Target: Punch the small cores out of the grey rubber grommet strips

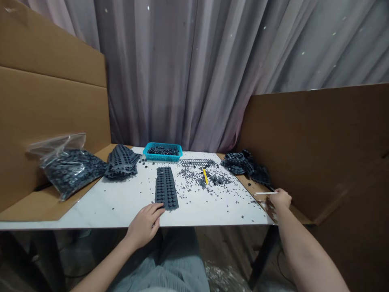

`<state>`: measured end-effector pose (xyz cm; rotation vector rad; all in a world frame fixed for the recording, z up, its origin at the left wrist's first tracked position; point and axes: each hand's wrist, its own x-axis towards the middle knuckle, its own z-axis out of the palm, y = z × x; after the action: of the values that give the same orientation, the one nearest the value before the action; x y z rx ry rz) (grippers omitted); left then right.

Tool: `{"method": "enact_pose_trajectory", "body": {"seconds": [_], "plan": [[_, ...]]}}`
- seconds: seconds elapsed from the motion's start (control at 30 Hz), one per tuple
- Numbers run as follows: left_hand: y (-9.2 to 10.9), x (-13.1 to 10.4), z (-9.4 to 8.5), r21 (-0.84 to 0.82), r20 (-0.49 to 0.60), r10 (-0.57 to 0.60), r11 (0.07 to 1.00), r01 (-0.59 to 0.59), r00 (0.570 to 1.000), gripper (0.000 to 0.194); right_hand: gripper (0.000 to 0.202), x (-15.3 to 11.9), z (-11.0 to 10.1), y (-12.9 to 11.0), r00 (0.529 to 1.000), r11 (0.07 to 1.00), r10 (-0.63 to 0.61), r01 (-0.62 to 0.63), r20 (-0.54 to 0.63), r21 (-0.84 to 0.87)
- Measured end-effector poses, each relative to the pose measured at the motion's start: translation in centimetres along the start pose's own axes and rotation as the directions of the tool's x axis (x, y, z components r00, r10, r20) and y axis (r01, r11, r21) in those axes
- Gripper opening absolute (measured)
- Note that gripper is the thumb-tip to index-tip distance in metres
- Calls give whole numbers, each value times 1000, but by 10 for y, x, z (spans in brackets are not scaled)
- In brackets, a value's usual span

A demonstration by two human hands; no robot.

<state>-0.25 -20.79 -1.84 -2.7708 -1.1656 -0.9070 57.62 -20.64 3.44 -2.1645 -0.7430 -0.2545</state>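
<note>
The left hand lies on the near end of a dark sheet. Its fingers are fairly straight and close together, with the tips on the sheet. It looks like it is pressing and not gripping. The right hand is far off to the side, near the right edge of the surface. Its fingers are curled up small, and they seem to have hold of one end of a white stick. I can't tell if the stick is lifted up or just lying there.

The sheet is flat, in the middle near the front, with rows of round bumps on it. Tiny dark bits are spilled all over to its right, around a yellow stick. A net full of holes lies behind them. A blue basket at the back has more dark pieces in it.

I think the step now is getting the white stick while the sheet is kept in place. The next move seems to need a good grip on the stick and a steady left hand, so the sheet doesn't slide.
</note>
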Motion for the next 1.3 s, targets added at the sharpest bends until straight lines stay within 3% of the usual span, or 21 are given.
{"method": "enact_pose_trajectory", "body": {"seconds": [0.1, 0.17, 0.27, 0.33, 0.47, 0.6, 0.7, 0.93, 1.1, 1.3], "plan": [[-1, 0, 0, 2, 0, 3, 1000, -3, 1000, 35, 13, -3, -9, 3, 991, 993, 121, -121, 54, -1], [-2, 0, 0, -1, -3, 1, 1000, -1, 1000, 36, 11, -6, -12, -8, 989, 992, 116, -120, 91, 43], [-1, -1, -1, -10, -14, 3, 1000, -3, 1000, 38, 27, -22, -7, -45, 986, 981, -25, -8, 163, 196], [4, -1, -1, -23, -17, 21, 1000, -21, 1000, 38, 41, -46, 3, -79, 949, 932, -185, 87, 255, 353], [27, 2, 9, -61, 10, 86, 994, -86, 996, 36, 55, -137, 32, -145, 738, 742, -539, 189, 406, 643], [45, 7, 27, -67, 10, 63, 996, -62, 998, 49, 41, -242, 56, -183, 515, 580, -745, 187, 424, 793], [45, 9, 38, -58, 3, 22, 998, -22, 1000, 57, 37, -282, 65, -190, 443, 518, -796, 147, 412, 843], [40, 8, 48, -65, -23, -17, 998, 16, 1000, 57, 31, -279, 65, -180, 390, 470, -828, 89, 404, 878], [40, 8, 48, -51, -27, -20, 999, 19, 999, 53, 28, -280, 60, -177, 320, 425, -868, 89, 378, 901], [41, 9, 46, -11, -33, -25, 1000, 25, 999, 55, 29, -281, 62, -176, 281, 405, -887, 89, 367, 910]]}}
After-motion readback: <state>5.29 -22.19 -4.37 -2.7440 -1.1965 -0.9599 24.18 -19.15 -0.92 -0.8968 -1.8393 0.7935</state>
